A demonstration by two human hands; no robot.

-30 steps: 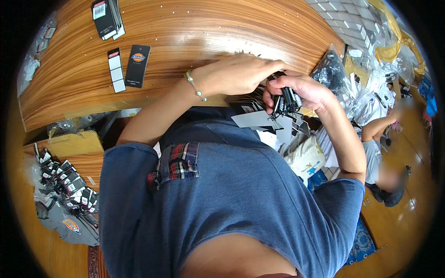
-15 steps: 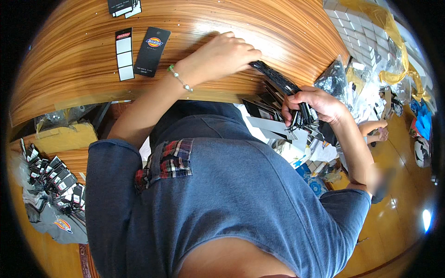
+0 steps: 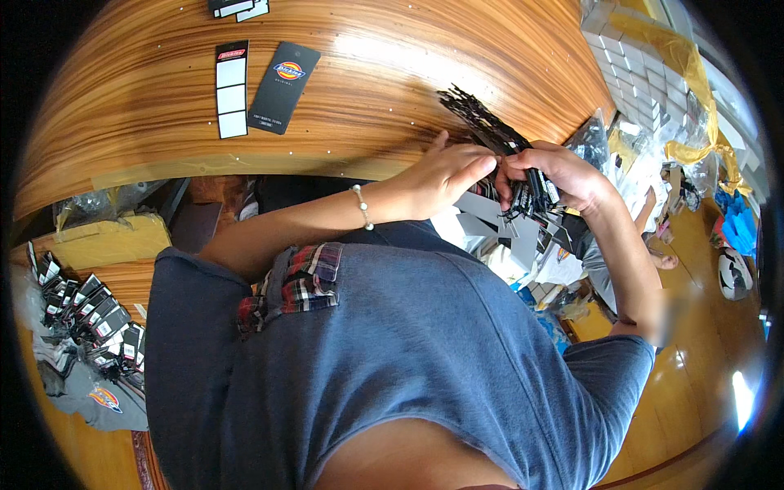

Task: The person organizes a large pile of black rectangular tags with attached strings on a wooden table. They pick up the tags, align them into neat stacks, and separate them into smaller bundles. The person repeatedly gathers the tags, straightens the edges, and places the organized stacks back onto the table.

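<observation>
My right hand (image 3: 563,173) is closed around a bundle of thin black strings (image 3: 486,118), which look like hang-tag cords. Their loose ends fan out over the table edge toward the upper left, and looped ends hang below the fist. Against the bundle, right by the right fingertips, my left hand (image 3: 453,175) has its thumb and fingers drawn together, while one finger sticks out. Its fingertips are partly hidden. On the table to the left lie a black hang tag (image 3: 283,90) and a narrow tag with white panels (image 3: 232,94), side by side.
More tags (image 3: 241,8) lie at the table's far edge. Below my hands are loose cards and white papers (image 3: 523,241). Plastic bags (image 3: 645,151) stand at the right. At the lower left, many tags (image 3: 102,314) sit on grey cloth beside a taped carton (image 3: 114,241).
My left hand has let go of the strings' far end and come down and right to my right hand. The freed ends now spread apart. My right hand keeps its grip.
</observation>
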